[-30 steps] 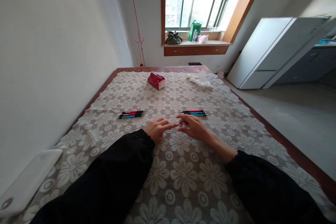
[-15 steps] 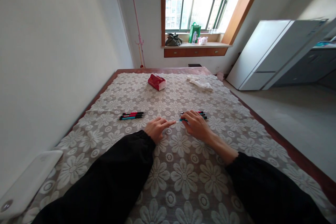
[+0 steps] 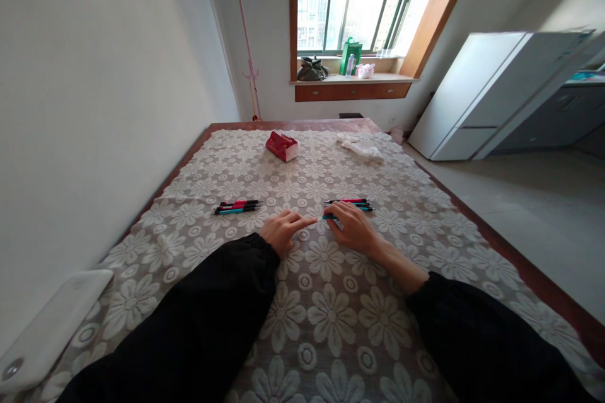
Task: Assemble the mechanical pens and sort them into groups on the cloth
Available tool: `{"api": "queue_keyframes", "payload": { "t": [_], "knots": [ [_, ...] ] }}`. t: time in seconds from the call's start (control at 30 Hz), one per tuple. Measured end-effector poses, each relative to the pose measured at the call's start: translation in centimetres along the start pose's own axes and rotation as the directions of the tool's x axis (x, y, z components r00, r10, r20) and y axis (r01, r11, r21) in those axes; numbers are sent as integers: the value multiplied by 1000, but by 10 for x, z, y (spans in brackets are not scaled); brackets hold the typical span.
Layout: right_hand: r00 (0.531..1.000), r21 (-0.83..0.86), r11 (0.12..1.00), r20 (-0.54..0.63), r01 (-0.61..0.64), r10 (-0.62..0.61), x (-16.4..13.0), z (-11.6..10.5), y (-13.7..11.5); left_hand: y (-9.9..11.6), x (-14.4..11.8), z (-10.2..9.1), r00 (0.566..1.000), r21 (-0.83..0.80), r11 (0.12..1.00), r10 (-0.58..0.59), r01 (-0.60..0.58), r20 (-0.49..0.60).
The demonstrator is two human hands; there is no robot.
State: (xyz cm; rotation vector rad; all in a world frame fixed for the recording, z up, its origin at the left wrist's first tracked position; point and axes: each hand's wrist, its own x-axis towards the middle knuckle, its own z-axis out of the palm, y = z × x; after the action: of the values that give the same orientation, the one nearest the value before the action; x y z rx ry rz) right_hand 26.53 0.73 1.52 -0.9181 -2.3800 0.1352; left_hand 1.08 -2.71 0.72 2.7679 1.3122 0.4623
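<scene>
My right hand [image 3: 352, 225] is closed over the near side of the right-hand group of pens, fingers bent, gripping a blue pen [image 3: 329, 216] whose end pokes out on the left. Just beyond those fingers lie several pens [image 3: 366, 204], red and blue with black parts, side by side. My left hand [image 3: 283, 230] rests on the cloth with its index finger stretched toward that blue end, close to it; whether they touch I cannot tell. Its other fingers are loosely bent, with nothing visible in them. Left of it is another group of red, blue and black pens [image 3: 239, 207].
A floral lace tablecloth [image 3: 331, 315] covers the table. Farther back lie a red tissue pack [image 3: 282, 146] and a crumpled white plastic bag [image 3: 363, 150]. A white, phone-like object [image 3: 57, 327] is at the near left edge. A wall borders the left side; a fridge [image 3: 477, 94] stands beyond the right.
Almost nothing differs. My right hand has shifted very slightly, showing a little more of the pens beyond it. My left hand keeps its pointing pose.
</scene>
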Motion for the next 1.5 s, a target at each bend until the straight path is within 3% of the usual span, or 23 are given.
{"api": "queue_keyframes", "payload": {
  "t": [0.13, 0.63, 0.77, 0.9, 1.1, 1.23, 1.4, 1.5],
  "knots": [
    [997, -17, 997, 23, -69, 69, 0, 2, 5, 1, 0, 0, 1000, -1, 1000, -18, 18, -10],
    [994, -23, 997, 76, -76, 78, 0, 5, 8, 1, 0, -1, 1000, -30, 999, -26, 26, -16],
    [993, -36, 997, 94, -66, 69, 0, 6, 8, 2, 0, -3, 996, -29, 996, -85, 84, -27],
    [994, -4, 1000, 102, -30, 30, 0, 5, 5, 2, 1, -5, 987, -57, 987, -152, 148, -59],
    [987, 41, 998, 151, 49, -55, -1, 5, 3, 2, 0, -1, 995, -166, 985, -62, 49, -73],
    [984, 62, 996, 162, 64, -73, 0, 2, 0, 2, 0, 1, 993, -181, 978, -111, 102, -44],
    [956, 188, 970, 223, 152, -193, 1, -3, -6, 3, -1, -1, 995, -194, 977, -99, 91, -28],
    [973, 209, 973, 189, 96, -136, 1, -2, -6, 4, 0, -3, 986, -184, 973, -152, 137, -69]
  ]
}}
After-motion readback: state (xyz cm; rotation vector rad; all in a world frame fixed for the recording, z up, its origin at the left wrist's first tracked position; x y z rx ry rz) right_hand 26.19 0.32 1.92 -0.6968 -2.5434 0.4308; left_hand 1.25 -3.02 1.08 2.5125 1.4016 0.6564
